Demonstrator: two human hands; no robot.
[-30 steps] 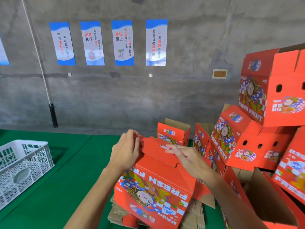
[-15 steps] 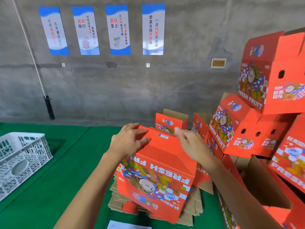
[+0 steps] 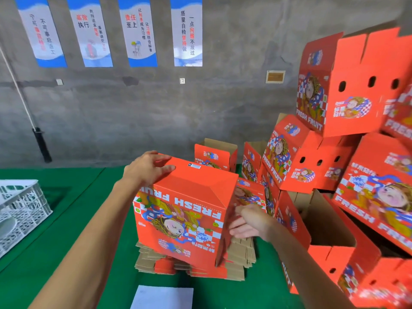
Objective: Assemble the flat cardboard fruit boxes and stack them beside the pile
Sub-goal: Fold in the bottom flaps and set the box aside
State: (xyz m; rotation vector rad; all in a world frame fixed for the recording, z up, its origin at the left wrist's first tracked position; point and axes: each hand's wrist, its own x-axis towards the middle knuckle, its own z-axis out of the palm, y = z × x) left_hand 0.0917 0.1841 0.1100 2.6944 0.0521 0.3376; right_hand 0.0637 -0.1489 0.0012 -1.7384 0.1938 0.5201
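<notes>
Head view. Since the earlier frames the right hand (image 3: 249, 223) has left the top flaps and dropped to the box's right side wall; the left hand (image 3: 148, 169) has stayed on top, and the flaps now lie closed and flat.

The red fruit box (image 3: 182, 210) stands upside down, its print inverted, on the pile of flat blanks (image 3: 194, 262). The left hand lies spread, fingers straight, pressing the folded panel at the far left corner, in my judgement to keep the flaps seated. The right hand is open, palm and straight fingers against the side wall, gripping nothing; this looks like bracing ahead of a lift or turn.

Assembled boxes (image 3: 347, 90) are heaped at the right, several tilted and some open-mouthed, so the stack looks unsteady.

The surface is green matting (image 3: 66, 219). A white plastic crate (image 3: 20, 210) sits at the left and a pale sheet (image 3: 161, 297) lies near the bottom edge. Behind runs a grey concrete wall with four posters (image 3: 141, 32).
</notes>
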